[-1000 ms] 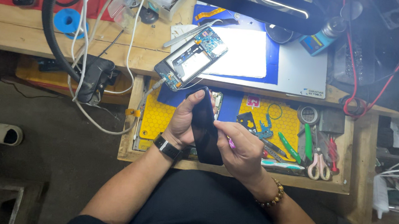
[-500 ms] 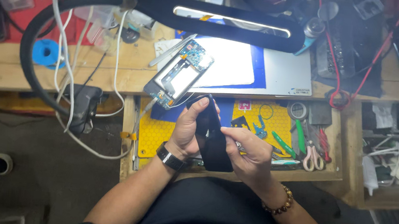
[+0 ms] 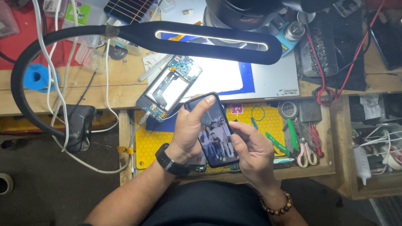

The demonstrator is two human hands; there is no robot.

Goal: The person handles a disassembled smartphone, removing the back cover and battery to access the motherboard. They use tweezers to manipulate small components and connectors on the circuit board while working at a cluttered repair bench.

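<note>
Both of my hands hold a black smartphone (image 3: 215, 131) over the open drawer. Its screen is lit and shows a photo of several people. My left hand (image 3: 189, 129), with a black watch on the wrist, grips the phone's left edge, the forefinger stretched up to its top corner. My right hand (image 3: 252, 148), a bead bracelet on its wrist, holds the right edge with the thumb against the screen's side. Just beyond the phone, on the bench edge, lies an opened phone body (image 3: 168, 87) with its circuit boards bare.
A black gooseneck lamp (image 3: 206, 41) shines over a white and blue work mat (image 3: 261, 82). The yellow-lined drawer (image 3: 267, 120) holds scissors, tweezers and green tools. White cables (image 3: 54, 58) hang at the left. A blue tape roll (image 3: 36, 77) sits on the wooden bench.
The phone, dark and seen edge-on before, now faces up with its screen lit. My head has shifted, so the bench sits lower in view.
</note>
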